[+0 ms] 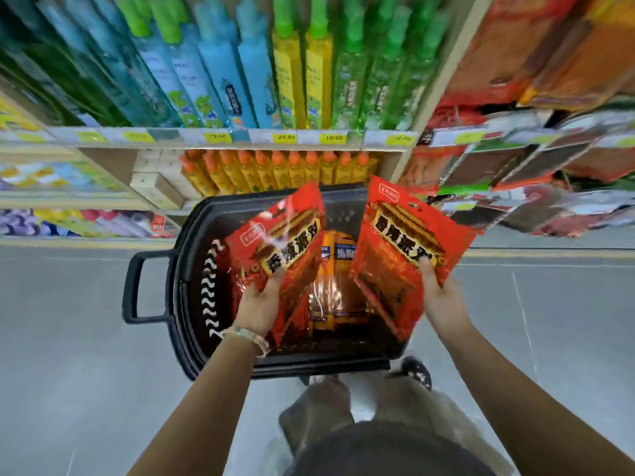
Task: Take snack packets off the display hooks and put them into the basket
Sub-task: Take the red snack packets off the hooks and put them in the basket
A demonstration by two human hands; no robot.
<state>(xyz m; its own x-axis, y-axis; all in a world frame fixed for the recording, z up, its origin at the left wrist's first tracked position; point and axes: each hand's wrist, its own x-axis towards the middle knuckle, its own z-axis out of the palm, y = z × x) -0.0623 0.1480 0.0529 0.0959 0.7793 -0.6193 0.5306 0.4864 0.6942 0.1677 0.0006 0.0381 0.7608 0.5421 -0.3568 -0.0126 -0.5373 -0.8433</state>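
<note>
Two red snack packets are being held side by side over a black shopping basket [192,228] that is standing on a grey floor [68,338]. The left red packet [292,235] is tilting over the basket's left side, and the left hand [258,305] is gripping its lower end, thumb on the printed front and fingers behind. The right red packet [405,249] is hanging over the basket's right edge, and the right hand [439,300] is clamping its lower right corner the same way. The packets are apart, with a gap between them.

Through that gap an orange packet [330,293] is lying in the middle of the basket floor. A pale bracelet [247,336] is sitting on the left wrist. The basket's loop handle [137,286] is sticking out from its left edge.

Beyond the basket's far rim, a shelf is carrying a row of orange-capped bottles [275,170]. Above them are yellow price labels [286,137] and tall blue, yellow and green bottles [240,80]. To the right, blurred hanging packets [515,187] are filling a display. One sandalled foot [415,371] is showing just beside the basket's near right corner.
</note>
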